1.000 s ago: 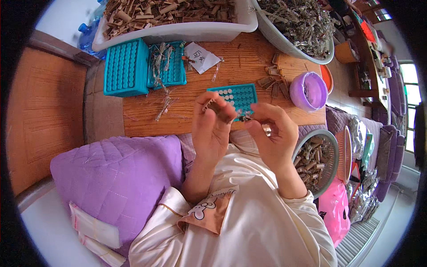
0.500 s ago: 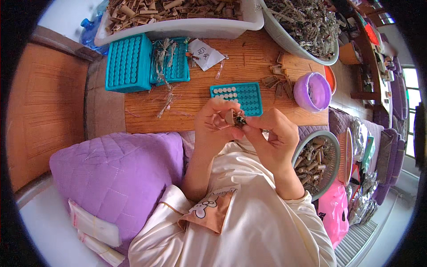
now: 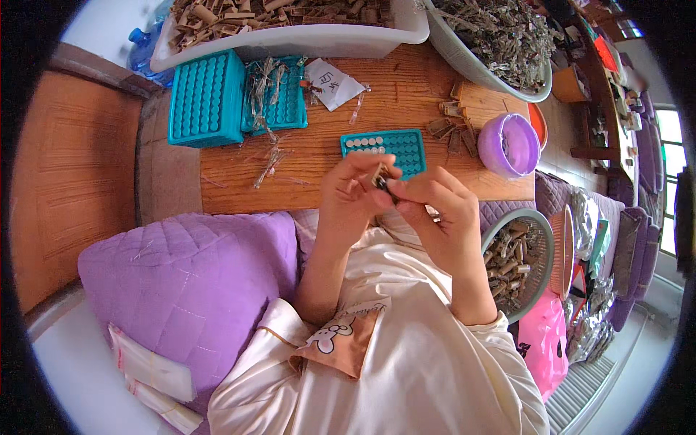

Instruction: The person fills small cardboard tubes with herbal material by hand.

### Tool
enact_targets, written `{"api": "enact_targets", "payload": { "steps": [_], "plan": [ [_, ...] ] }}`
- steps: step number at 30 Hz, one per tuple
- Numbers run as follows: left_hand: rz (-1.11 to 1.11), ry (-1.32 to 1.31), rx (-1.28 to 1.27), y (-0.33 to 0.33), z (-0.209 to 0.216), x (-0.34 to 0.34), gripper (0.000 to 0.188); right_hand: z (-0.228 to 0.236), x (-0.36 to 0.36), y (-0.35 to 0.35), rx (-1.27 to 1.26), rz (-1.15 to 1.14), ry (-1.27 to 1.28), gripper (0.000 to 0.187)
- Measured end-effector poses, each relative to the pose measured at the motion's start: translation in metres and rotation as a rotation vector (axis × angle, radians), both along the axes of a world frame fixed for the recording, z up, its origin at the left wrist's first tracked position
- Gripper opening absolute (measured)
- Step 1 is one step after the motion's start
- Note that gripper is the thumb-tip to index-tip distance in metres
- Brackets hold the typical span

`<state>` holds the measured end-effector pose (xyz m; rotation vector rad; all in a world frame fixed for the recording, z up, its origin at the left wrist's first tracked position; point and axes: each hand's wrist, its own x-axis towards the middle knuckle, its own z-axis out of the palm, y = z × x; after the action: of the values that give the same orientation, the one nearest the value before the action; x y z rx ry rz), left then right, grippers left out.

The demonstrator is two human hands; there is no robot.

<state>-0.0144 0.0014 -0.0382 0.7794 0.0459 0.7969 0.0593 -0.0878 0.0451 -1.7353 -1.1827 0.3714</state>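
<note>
Head view looks down at two hands held close together, just above the near edge of a wooden counter (image 3: 406,94). The left hand (image 3: 348,199) and the right hand (image 3: 442,210) meet at the fingertips. Both pinch one small dark piece (image 3: 381,178) between them. It is too small to tell what it is. The piece sits in the air, right in front of a small teal tray (image 3: 388,148) full of round holes. A few holes in the tray's far row look filled with white dots.

Farther left on the counter stand two bigger teal trays (image 3: 206,98), side by side, with thin dry strands (image 3: 264,80) lying over one. A white paper slip (image 3: 332,83) lies near them. A purple cup (image 3: 510,143) stands at the right edge. At the back sit a white tub (image 3: 290,40) of brown bits and a grey bowl (image 3: 464,61) of silvery scraps. A round basket (image 3: 540,279) of brown pieces rests by the right arm. A purple quilted cushion (image 3: 181,283) lies by the left arm.
</note>
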Motion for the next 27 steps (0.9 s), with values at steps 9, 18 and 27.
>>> {"api": "enact_targets", "payload": {
  "steps": [9,18,27],
  "plan": [
    [-0.012,0.302,-0.091,-0.002,0.019,-0.004,0.032,-0.039,-0.009,-0.002,0.028,-0.231,0.245,0.028],
    [-0.113,0.062,-0.623,0.000,0.013,0.000,0.032,-0.043,-0.002,0.006,-0.001,-0.147,0.588,0.035],
    [0.083,0.278,-0.238,-0.009,0.014,0.003,0.034,-0.045,0.007,0.017,0.150,-0.112,0.609,0.040]
  ]
}}
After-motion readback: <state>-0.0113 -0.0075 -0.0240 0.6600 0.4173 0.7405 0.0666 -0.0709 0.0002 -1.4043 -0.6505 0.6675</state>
